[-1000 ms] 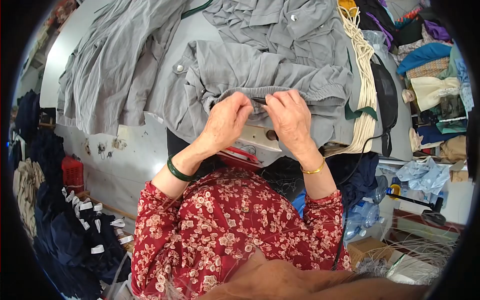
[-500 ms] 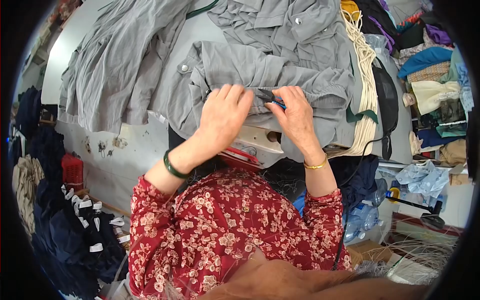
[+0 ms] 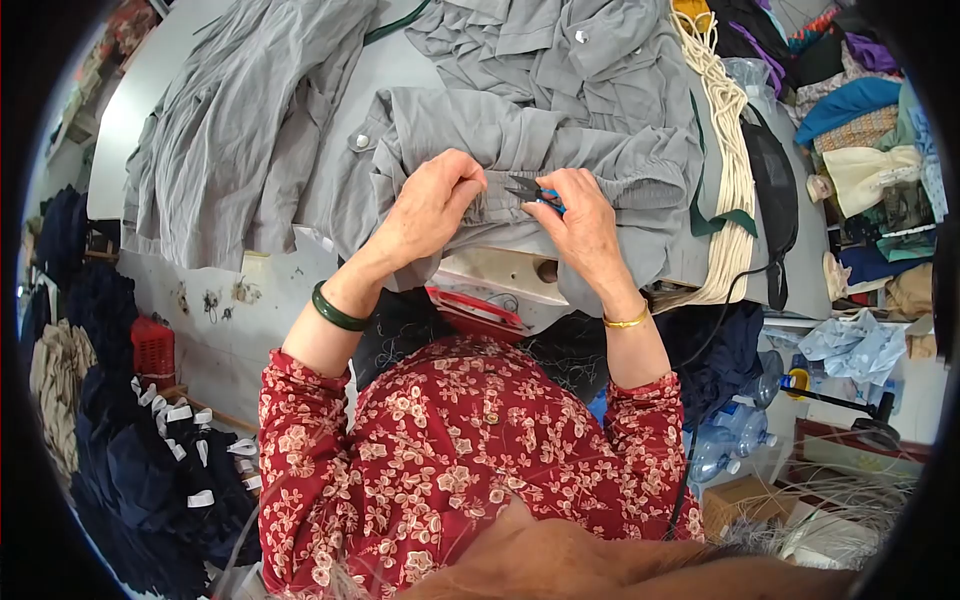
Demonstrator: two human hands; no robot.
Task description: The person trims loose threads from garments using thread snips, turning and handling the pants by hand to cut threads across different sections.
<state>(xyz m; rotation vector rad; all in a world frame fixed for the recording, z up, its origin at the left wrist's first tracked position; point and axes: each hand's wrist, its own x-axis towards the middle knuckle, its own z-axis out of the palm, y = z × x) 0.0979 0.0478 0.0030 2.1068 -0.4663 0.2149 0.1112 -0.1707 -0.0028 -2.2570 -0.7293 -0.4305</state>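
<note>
My right hand [image 3: 583, 226] grips a pair of thread snips [image 3: 530, 190] with blue handles, their dark blades apart and pointing left. Beneath them lies a grey garment [image 3: 475, 125] with a gathered, elastic-looking band [image 3: 642, 186]. My left hand [image 3: 425, 208] is over the garment's near edge, left of the blades, with thumb and forefinger pinched together. Whatever is between those fingertips, perhaps a thread, is too fine to make out. A silvery snap button [image 3: 362, 141] shows on the cloth to the left.
More grey garments [image 3: 250, 120] cover the table's left and back. A bundle of cream cords [image 3: 735, 180] and a black pouch [image 3: 772, 200] lie at right. Below the table edge is a red tray [image 3: 480, 312]. Dark blue clothes [image 3: 130, 460] are piled at lower left.
My left hand has moved a little left and down, from blurred and palm-down to a clear pinch. The snips show more plainly in my right hand, which has shifted slightly left.
</note>
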